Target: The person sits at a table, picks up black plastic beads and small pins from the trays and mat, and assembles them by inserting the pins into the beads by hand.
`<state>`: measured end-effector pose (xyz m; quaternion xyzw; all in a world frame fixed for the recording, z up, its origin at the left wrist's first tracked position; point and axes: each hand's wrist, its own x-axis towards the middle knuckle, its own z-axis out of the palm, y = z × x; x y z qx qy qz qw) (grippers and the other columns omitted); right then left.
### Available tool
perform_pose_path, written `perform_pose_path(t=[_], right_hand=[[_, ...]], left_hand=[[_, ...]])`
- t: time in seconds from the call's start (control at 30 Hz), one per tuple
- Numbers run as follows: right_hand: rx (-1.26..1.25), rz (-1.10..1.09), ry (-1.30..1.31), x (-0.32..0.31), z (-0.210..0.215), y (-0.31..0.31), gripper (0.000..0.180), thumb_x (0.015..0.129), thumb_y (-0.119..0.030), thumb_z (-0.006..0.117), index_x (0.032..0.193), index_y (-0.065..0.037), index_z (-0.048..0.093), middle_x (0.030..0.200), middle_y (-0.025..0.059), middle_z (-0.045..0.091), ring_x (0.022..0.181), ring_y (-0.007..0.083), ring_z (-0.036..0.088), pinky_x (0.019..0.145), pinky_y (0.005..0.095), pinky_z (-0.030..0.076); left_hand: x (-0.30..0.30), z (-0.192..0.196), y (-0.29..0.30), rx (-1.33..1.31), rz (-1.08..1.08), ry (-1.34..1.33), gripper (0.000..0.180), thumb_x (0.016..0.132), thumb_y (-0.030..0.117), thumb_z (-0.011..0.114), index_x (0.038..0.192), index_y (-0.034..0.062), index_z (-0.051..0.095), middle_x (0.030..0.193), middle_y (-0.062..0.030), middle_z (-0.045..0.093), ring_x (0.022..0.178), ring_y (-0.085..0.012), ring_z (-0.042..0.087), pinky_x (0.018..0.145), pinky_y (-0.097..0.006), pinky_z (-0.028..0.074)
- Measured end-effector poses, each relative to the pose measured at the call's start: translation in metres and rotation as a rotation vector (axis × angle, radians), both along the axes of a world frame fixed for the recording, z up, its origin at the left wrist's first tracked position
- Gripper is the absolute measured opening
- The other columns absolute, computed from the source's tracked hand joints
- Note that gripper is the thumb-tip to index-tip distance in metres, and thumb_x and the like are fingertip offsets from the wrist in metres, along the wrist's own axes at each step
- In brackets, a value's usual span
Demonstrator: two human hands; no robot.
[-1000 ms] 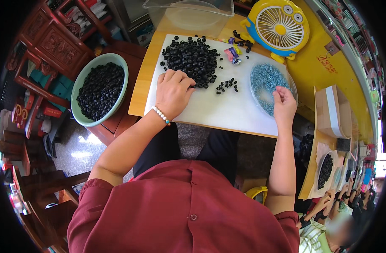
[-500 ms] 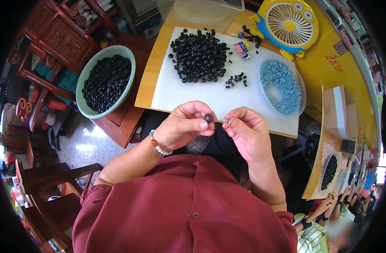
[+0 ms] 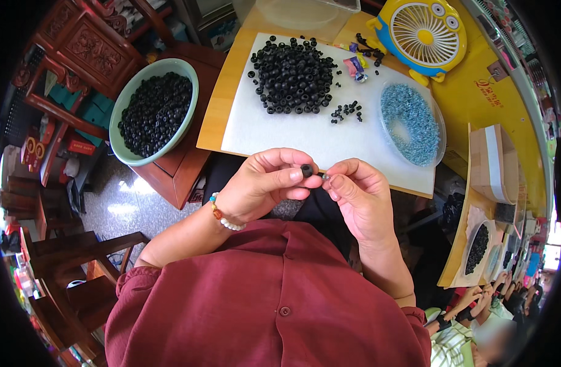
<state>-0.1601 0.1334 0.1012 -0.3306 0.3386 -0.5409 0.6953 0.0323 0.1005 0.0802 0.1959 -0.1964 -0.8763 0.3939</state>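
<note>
Over the near edge of the work board, my left hand (image 3: 262, 180) pinches a round black bead-like piece (image 3: 306, 170) between thumb and forefinger. Close beside it, my right hand (image 3: 361, 191) has thumb and forefinger closed on a tiny shiny, clear-looking piece (image 3: 325, 177). A thin dark bit shows in the gap between the two; whether it joins them I cannot tell. Beyond my hands, a heap of black pieces (image 3: 295, 76) lies on the white mat (image 3: 256, 134), with several smaller black ones (image 3: 346, 112) to its right. A clear oval tray (image 3: 441, 144) holds light-blue, glassy small pieces (image 3: 406, 116).
A pale green bowl (image 3: 116, 125) full of black pieces stands at left on a red-brown wooden seat. A yellow and blue fan (image 3: 422, 37) stands far right near wrapped sweets (image 3: 355, 67). A cardboard box (image 3: 493, 162) sits at right; other people's hands (image 3: 473, 296) work beyond.
The black piece has turned in my left fingers: its holed face showed before, its rounded side now. A thin dark bit now shows between my hands. The view has shifted slightly.
</note>
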Motion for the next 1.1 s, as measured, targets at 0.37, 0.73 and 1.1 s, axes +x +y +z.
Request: perform_pose_path(t=[0.37, 0.73, 1.1], right_hand=[[-0.060, 0.008, 0.028, 0.011, 0.010, -0.001, 0.009, 0.084, 0.000, 0.063, 0.093, 0.003, 0.061, 0.087, 0.0099, 0.065, 0.079, 0.0142, 0.062, 0.074, 0.0256, 0.050], [0.244, 0.145, -0.045, 0.004, -0.020, -0.018, 0.016, 0.082, -0.004, 0.067, 0.078, -0.004, 0.052, 0.081, 0.0052, 0.063, 0.073, 0.0114, 0.061, 0.067, 0.0225, 0.050], [-0.290, -0.318, 0.985, -0.021, -0.064, -0.068, 0.009, 0.077, -0.009, 0.069, 0.085, -0.006, 0.066, 0.077, 0.0027, 0.063, 0.063, 0.0111, 0.056, 0.062, 0.0249, 0.044]], left_hand=[[-0.006, -0.009, 0.005, -0.089, 0.081, -0.011, 0.019, 0.081, -0.001, 0.065, 0.101, 0.0003, 0.064, 0.089, -0.0115, 0.066, 0.079, -0.0191, 0.066, 0.075, -0.030, 0.056], [-0.008, -0.016, 0.008, -0.047, 0.070, -0.153, 0.018, 0.083, 0.002, 0.064, 0.101, -0.0013, 0.063, 0.089, -0.0112, 0.066, 0.075, -0.0171, 0.065, 0.074, -0.029, 0.056], [-0.002, -0.033, -0.001, 0.301, 0.052, 0.112, 0.019, 0.090, 0.014, 0.058, 0.106, 0.0039, 0.058, 0.094, -0.0080, 0.064, 0.078, -0.0137, 0.064, 0.073, -0.028, 0.056]])
